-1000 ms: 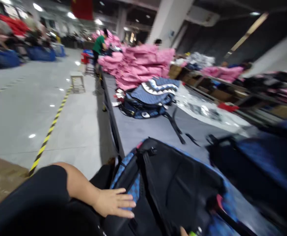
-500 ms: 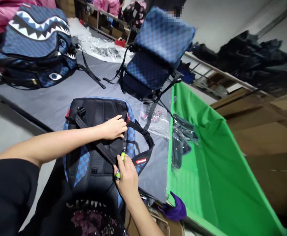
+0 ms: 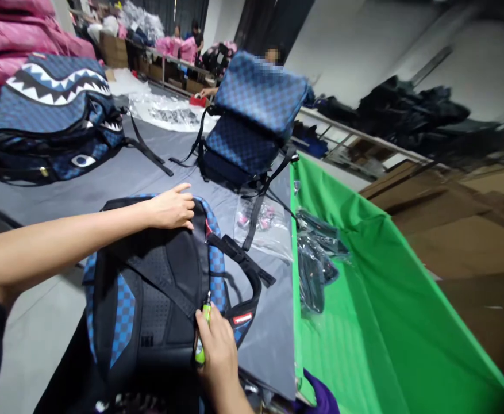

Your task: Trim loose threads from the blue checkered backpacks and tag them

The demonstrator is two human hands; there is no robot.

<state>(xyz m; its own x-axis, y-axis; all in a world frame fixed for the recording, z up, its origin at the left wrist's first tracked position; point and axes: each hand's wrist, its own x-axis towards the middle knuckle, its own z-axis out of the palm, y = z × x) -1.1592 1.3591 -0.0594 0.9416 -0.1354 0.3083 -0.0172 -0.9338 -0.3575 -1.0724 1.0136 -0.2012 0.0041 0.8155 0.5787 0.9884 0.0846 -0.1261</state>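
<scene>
A black and blue checked backpack point(image 3: 157, 287) lies back-side up on the grey table point(image 3: 148, 178), straps showing. My left hand point(image 3: 169, 208) rests on its top edge, fingers curled over the fabric. My right hand point(image 3: 217, 348) is closed round a small green tool point(image 3: 202, 336) whose tip points at the backpack's right side seam by a shoulder strap point(image 3: 238, 259).
A second blue checked backpack point(image 3: 252, 121) stands upright behind, held by another person. A shark-face backpack point(image 3: 53, 115) lies at the left. Clear plastic bags point(image 3: 260, 221) lie by a green cloth bin point(image 3: 385, 299) on the right. Cardboard point(image 3: 471, 230) lies beyond it.
The view swung from the aisle down to the table. My left hand slid to the backpack's top edge, and my right hand with the green tool dropped lower along the side.
</scene>
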